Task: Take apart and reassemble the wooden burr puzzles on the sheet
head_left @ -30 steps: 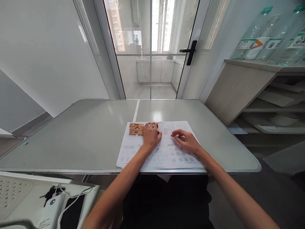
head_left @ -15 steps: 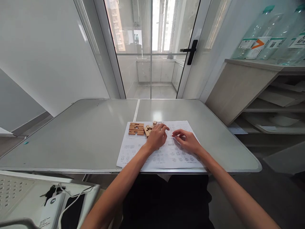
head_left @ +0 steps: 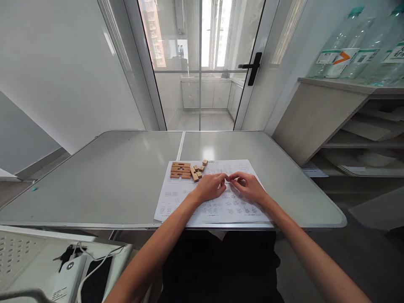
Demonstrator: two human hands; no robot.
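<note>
My left hand and my right hand meet at their fingertips over the printed sheets. Both have thumb and fingers closed in a pinch. Whatever may be between the fingertips is too small or hidden to make out. To the left of my left hand, notched wooden puzzle bars lie in a stack of rows on the paper. Beside them sit several smaller light wooden puzzle pieces, and a small wooden cube lies at the sheets' far edge.
The grey table ends before a glass door. A shelf with plastic bottles stands at right. At lower left, a white cart holds a power bank, keys and a cable.
My left hand has moved right and a little nearer to me, off the small wooden pieces, until its fingertips reach those of my right hand. The right hand has barely moved.
</note>
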